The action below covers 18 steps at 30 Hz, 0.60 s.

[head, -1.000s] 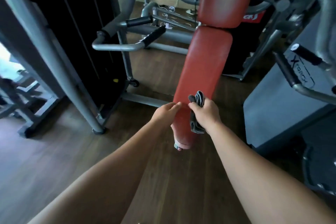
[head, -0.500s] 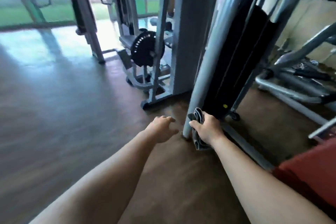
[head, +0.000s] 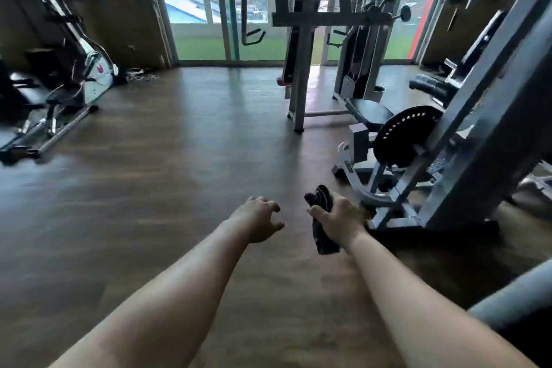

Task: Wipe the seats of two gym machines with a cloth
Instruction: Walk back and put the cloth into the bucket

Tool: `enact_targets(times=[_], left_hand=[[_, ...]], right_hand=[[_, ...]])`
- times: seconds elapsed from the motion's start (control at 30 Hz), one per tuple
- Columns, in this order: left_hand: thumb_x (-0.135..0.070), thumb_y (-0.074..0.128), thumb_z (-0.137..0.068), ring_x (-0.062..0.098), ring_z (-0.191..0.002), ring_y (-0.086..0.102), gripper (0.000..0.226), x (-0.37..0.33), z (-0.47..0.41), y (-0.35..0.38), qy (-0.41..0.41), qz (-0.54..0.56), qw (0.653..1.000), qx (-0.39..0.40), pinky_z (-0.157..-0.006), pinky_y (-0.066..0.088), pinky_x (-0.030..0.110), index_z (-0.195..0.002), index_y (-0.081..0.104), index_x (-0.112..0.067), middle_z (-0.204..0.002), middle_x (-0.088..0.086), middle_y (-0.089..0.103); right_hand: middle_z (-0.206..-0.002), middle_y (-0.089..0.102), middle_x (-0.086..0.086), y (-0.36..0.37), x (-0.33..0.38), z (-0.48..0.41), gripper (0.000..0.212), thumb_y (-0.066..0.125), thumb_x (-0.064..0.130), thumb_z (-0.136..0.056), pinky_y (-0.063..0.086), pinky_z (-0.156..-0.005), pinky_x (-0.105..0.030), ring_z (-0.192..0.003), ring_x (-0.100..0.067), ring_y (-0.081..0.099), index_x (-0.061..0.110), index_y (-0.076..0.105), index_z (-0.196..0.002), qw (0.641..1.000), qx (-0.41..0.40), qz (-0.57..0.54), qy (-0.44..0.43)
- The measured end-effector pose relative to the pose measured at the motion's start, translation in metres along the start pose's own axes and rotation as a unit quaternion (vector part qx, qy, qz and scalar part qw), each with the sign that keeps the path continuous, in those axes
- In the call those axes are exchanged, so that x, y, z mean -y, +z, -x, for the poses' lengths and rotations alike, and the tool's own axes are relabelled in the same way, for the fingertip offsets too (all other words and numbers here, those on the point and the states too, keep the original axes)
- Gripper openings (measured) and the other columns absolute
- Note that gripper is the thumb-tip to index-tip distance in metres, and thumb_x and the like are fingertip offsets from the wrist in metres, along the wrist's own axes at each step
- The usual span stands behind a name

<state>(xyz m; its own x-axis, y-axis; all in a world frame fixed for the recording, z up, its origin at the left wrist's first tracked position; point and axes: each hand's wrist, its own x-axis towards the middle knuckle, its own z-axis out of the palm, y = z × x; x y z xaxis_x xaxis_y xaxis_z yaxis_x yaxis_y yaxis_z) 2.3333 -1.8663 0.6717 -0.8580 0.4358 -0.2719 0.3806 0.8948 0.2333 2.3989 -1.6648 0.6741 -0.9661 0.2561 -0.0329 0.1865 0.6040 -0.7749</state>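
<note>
While the right hand (head: 340,221) grips the bunched dark cloth (head: 324,240) — left hand (head: 257,219) loose, empty — its dangling end could snag the machine frame (head: 466,164) nearby.

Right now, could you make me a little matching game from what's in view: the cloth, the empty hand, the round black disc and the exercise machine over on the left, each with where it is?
Things
1. cloth
2. left hand
3. round black disc
4. black-and-white exercise machine

Places or states
A. mounted on the grey machine at the right
B. far left, by the wall
C. gripped by the right hand
D. holding nothing, fingers loosely curled, above the floor

Pairs: 1-C, 2-D, 3-A, 4-B
</note>
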Motion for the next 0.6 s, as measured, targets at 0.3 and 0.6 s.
enact_targets(times=[0.3, 0.6], left_hand=[[-0.055, 0.055, -0.097, 0.027, -0.143, 0.038, 0.056, 0.152, -0.167, -0.082, -0.086, 0.001, 0.996, -0.034, -0.115, 0.038, 0.041, -0.147, 0.051, -0.029, -0.150, 0.003, 0.050], [-0.055, 0.053, -0.097, 0.028, -0.141, 0.038, 0.058, 0.306, -0.327, -0.174, -0.160, 0.028, 0.986, -0.044, -0.116, 0.038, 0.043, -0.148, 0.050, -0.027, -0.149, 0.005, 0.050]], right_hand=[[-0.078, 0.070, -0.004, 0.094, 0.069, -0.234, 0.027, 0.071, 0.049, -0.063, 0.056, -0.078, -0.051, -0.081, -0.032, 0.068, 0.028, 0.063, -0.078, 0.991, 0.055, -0.118, -0.028], [-0.075, 0.067, -0.002, 0.187, 0.170, -0.472, 0.018, 0.076, 0.035, -0.072, 0.055, -0.075, -0.046, -0.077, -0.027, 0.065, 0.022, 0.065, -0.079, 0.984, 0.121, -0.122, -0.048]])
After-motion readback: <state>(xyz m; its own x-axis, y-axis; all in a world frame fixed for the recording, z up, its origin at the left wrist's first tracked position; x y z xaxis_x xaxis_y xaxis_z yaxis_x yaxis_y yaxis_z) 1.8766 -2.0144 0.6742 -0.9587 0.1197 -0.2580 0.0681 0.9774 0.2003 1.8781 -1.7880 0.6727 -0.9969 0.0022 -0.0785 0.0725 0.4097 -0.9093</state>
